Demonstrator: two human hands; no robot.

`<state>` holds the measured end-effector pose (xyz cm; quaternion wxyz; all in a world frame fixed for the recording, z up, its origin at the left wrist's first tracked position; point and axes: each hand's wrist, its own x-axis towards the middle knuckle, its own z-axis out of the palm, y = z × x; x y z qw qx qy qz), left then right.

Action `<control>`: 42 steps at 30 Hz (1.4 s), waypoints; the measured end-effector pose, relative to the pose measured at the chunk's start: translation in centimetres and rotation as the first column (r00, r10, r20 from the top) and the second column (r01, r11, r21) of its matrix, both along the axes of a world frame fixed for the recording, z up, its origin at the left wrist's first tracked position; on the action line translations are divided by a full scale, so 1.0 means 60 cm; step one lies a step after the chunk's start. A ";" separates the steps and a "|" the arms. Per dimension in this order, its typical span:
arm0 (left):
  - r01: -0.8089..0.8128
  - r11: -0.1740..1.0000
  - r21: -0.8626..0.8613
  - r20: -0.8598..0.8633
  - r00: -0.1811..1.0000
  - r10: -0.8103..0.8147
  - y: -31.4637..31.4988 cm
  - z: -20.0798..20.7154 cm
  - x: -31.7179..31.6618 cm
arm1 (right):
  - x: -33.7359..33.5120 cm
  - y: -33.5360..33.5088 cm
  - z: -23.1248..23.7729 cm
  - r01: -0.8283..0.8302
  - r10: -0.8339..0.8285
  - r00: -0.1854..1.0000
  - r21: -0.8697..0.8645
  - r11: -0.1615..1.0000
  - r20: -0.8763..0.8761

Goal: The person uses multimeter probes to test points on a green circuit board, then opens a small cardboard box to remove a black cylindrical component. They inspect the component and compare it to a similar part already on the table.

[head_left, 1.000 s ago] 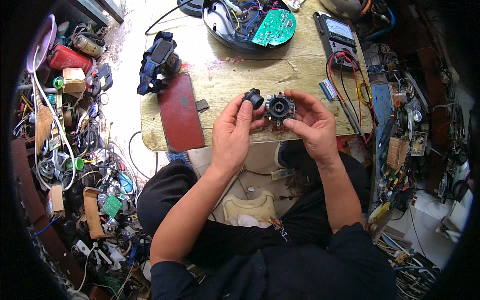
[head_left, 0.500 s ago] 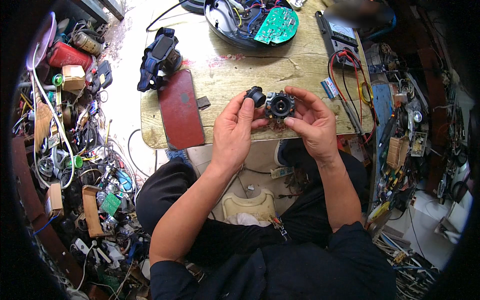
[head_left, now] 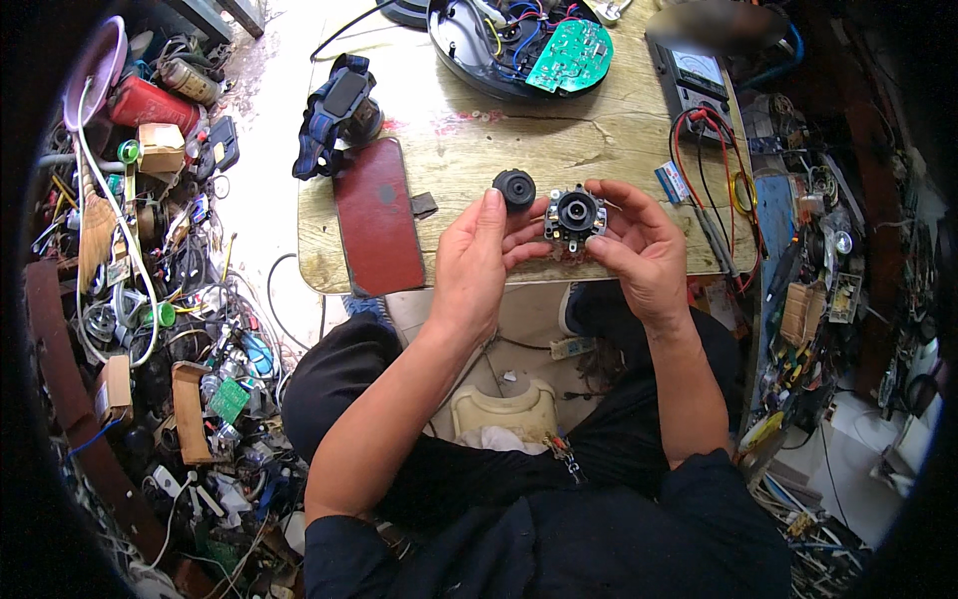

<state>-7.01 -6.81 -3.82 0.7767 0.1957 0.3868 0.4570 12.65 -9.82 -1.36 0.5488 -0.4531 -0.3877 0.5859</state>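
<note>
My left hand (head_left: pixel 473 262) is closed on a small black round knob-like part (head_left: pixel 516 189), its ridged face turned up and the thumb along its lower edge. Beside it, my right hand (head_left: pixel 647 248) grips an electronic module (head_left: pixel 576 213) with a black ring in its middle and small metal tabs and components round its rim. Left-hand fingertips reach toward the module's left side; whether they touch it I cannot tell. Both parts are held apart, over the near edge of the wooden table (head_left: pixel 449 160).
A dark red flat pad (head_left: pixel 374 220) and a strapped headlamp (head_left: pixel 339 112) lie on the left. At the back sits an open round housing (head_left: pixel 469 55) with a green circuit board (head_left: pixel 571 56). A multimeter (head_left: pixel 699 85) with red and black leads lies right. Scrap parts (head_left: pixel 215 389) crowd the floor.
The black knob-like part has turned so its ridged face points up. The module has tilted and now shows more of its rim. The whole view has shifted slightly.
</note>
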 end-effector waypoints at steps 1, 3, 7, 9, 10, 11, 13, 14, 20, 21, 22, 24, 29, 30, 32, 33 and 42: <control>0.003 1.000 0.001 0.001 1.000 -0.003 0.000 -0.001 0.000 | 0.000 0.000 0.000 -0.001 0.001 1.000 -0.005 1.000 -0.006; -0.001 1.000 -0.001 -0.003 1.000 0.001 -0.001 0.001 0.000 | 0.000 -0.001 0.000 -0.007 0.007 1.000 -0.001 1.000 -0.009; -0.007 1.000 -0.008 -0.018 1.000 0.007 0.000 0.002 0.003 | 0.003 0.000 -0.006 -0.010 0.009 1.000 0.026 1.000 0.007; -0.004 1.000 -0.001 -0.031 1.000 0.004 0.001 0.004 0.003 | 0.003 0.001 -0.005 -0.006 0.006 1.000 0.023 1.000 0.011; -0.001 1.000 0.001 -0.039 0.999 0.002 0.000 0.004 0.003 | 0.002 0.001 -0.004 -0.004 0.004 1.000 0.017 1.000 0.012; -0.001 1.000 0.005 -0.037 0.999 0.001 0.000 0.003 0.003 | 0.002 0.001 -0.003 -0.003 0.003 1.000 0.010 1.000 0.013; -0.002 1.000 0.014 -0.033 0.999 0.002 -0.001 0.001 0.003 | 0.004 0.000 -0.005 -0.005 0.005 1.000 0.002 1.000 0.023; -0.004 1.000 0.023 -0.038 0.999 0.005 -0.001 0.000 0.003 | 0.004 -0.001 -0.006 -0.006 0.006 1.000 -0.002 1.000 0.028; -0.019 0.999 0.044 -0.053 0.998 0.021 -0.003 -0.004 0.006 | 0.003 -0.001 -0.007 -0.003 0.004 1.000 -0.026 1.000 0.030; -0.022 0.999 0.041 -0.063 0.998 0.025 -0.004 -0.004 0.006 | 0.002 0.000 -0.003 -0.014 0.016 0.999 -0.036 0.999 0.050; -0.024 0.999 0.038 -0.073 0.997 0.027 -0.004 -0.005 0.006 | 0.001 0.000 0.001 -0.023 0.026 0.997 -0.045 0.999 0.069; -0.013 0.999 0.053 -0.122 0.992 0.020 -0.001 -0.003 0.004 | 0.000 0.001 0.001 -0.040 0.046 0.991 -0.051 0.998 0.124; 0.043 0.988 0.146 -0.348 0.937 0.011 0.009 0.000 -0.004 | 0.007 0.002 -0.021 -0.013 0.006 0.947 0.018 1.000 0.320; 0.077 0.985 0.153 -0.383 0.924 -0.012 0.010 -0.003 -0.008 | 0.010 0.004 -0.020 -0.012 -0.005 0.916 0.039 0.999 0.401; 0.127 0.978 0.163 -0.450 0.892 -0.041 0.007 -0.005 -0.013 | 0.014 0.004 -0.021 -0.023 -0.021 0.839 0.075 0.997 0.544; 0.148 0.974 0.171 -0.480 0.876 -0.049 0.006 -0.004 -0.011 | 0.016 0.003 -0.019 -0.019 -0.041 0.812 0.095 0.995 0.583; 0.262 0.955 0.137 -0.635 0.764 -0.118 0.026 0.020 -0.007 | 0.021 0.008 -0.009 -0.065 -0.165 0.625 0.262 0.963 0.763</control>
